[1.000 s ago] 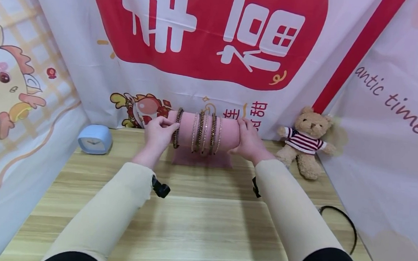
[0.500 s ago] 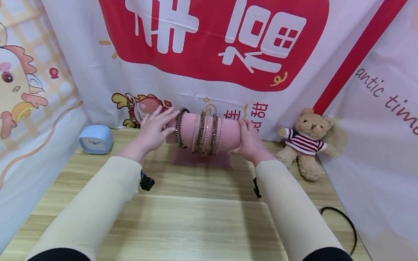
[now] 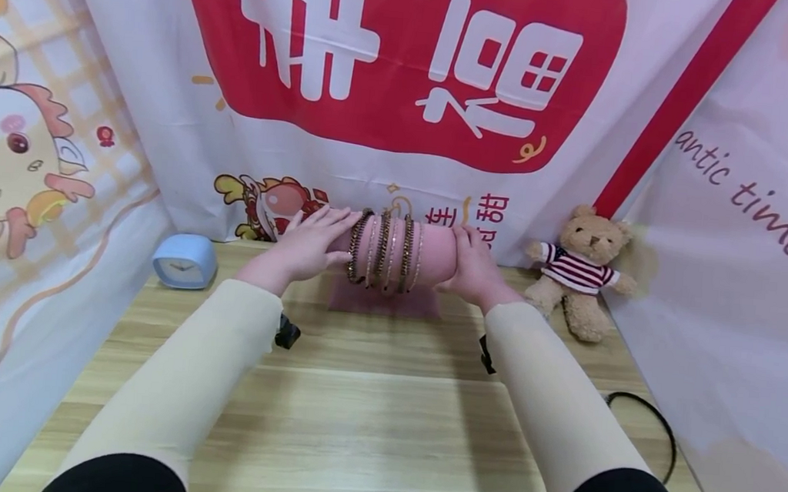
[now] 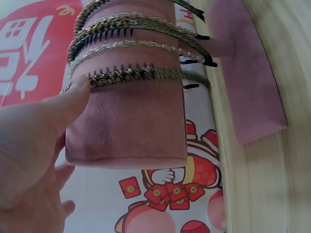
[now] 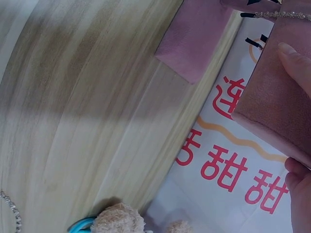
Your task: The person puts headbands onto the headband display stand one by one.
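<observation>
A pink velvet headband stand (image 3: pixel 438 253) holds several toothed headbands side by side round its roll, some dark and braided, others pale and beaded. My left hand (image 3: pixel 307 247) lies at the roll's left end with fingers stretched over the top. Its thumb touches the outermost dark braided headband (image 4: pixel 126 75) in the left wrist view; the fingertips are hidden behind the roll. My right hand (image 3: pixel 475 268) grips the roll's right end. The thumb (image 5: pixel 296 63) presses its front in the right wrist view, and the other fingers go round behind.
A blue clock (image 3: pixel 185 261) stands at the back left. A teddy bear (image 3: pixel 583 269) in a striped shirt sits at the back right. Nearer on the right lies another headband (image 3: pixel 664 429). Printed cloth walls rise behind and beside the wooden table (image 3: pixel 366 429).
My left hand let go its pinch on the leftmost headband, spread its fingers and moved right. That headband slid right, close to the others. My right hand stayed on the roll's end.
</observation>
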### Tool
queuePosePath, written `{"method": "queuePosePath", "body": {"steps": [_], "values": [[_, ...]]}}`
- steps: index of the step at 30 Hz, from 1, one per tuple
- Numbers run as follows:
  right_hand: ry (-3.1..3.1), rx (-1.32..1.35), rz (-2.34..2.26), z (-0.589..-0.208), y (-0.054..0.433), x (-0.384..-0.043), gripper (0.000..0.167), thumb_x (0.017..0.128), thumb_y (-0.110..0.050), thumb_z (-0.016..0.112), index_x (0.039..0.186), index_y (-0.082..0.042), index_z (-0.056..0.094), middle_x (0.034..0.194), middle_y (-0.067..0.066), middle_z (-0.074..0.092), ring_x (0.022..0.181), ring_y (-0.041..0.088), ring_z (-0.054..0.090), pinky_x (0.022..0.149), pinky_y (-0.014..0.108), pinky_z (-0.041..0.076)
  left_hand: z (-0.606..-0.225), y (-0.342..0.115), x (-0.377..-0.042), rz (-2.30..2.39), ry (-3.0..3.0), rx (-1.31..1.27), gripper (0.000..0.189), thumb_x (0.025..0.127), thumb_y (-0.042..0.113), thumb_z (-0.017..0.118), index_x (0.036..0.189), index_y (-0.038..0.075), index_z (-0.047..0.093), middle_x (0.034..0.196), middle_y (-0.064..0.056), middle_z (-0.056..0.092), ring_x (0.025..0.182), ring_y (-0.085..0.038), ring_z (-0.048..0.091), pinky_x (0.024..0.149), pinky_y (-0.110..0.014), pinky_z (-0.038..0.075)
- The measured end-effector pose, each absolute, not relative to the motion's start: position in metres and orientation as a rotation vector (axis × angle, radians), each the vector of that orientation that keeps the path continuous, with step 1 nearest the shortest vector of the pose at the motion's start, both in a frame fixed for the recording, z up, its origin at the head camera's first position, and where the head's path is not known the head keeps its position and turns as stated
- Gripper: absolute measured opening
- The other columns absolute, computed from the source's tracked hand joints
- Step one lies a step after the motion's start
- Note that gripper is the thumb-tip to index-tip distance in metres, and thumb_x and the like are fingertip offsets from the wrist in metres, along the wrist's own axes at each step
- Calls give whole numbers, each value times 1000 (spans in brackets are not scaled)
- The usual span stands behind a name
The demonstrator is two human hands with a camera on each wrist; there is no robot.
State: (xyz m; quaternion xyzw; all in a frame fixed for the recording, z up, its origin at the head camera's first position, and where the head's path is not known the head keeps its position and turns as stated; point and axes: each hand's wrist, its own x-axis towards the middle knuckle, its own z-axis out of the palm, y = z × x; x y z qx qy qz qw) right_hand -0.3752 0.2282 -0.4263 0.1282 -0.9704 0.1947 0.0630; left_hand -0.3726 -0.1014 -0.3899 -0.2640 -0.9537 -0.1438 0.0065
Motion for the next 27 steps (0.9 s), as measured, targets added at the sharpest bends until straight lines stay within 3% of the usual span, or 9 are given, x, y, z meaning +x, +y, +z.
{"method": "queuePosePath", "body": {"steps": [7, 14, 21, 27], "values": [[-2941, 380, 579, -426, 229, -375, 122, 61, -30, 95, 155, -6, 21, 155, 22, 19, 139, 40, 28, 115, 49, 25, -388, -89, -372, -358, -2938, -794, 75, 96, 50, 58, 159, 31, 22, 158, -7, 28, 145, -40, 14, 113, -65, 11], [-2921, 397, 572, -428, 230, -377, 122, 60, -31, 95, 154, -5, 23, 154, 21, 21, 137, 40, 30, 114, 49, 27, -384, -90, -373, -345, -2955, -799, 77, 94, 51, 61, 158, 30, 23, 157, -8, 29, 142, -41, 19, 111, -66, 15], [-2925, 394, 591, -428, 229, -377, 124, 59, -30, 95, 156, -7, 20, 155, 20, 20, 138, 40, 29, 114, 50, 27, -375, -97, -378, -240, -3039, -803, 108, 78, 35, 84, 159, 14, 16, 161, -13, 20, 144, -39, 17, 111, -63, 18], [-2912, 399, 602, -429, 230, -377, 124, 59, -29, 95, 155, -7, 21, 154, 22, 20, 137, 41, 30, 114, 50, 28, -388, -86, -386, -201, -3048, -716, 125, 67, 35, 92, 158, 3, 11, 159, -24, 15, 144, -43, 16, 114, -61, 15]]}}
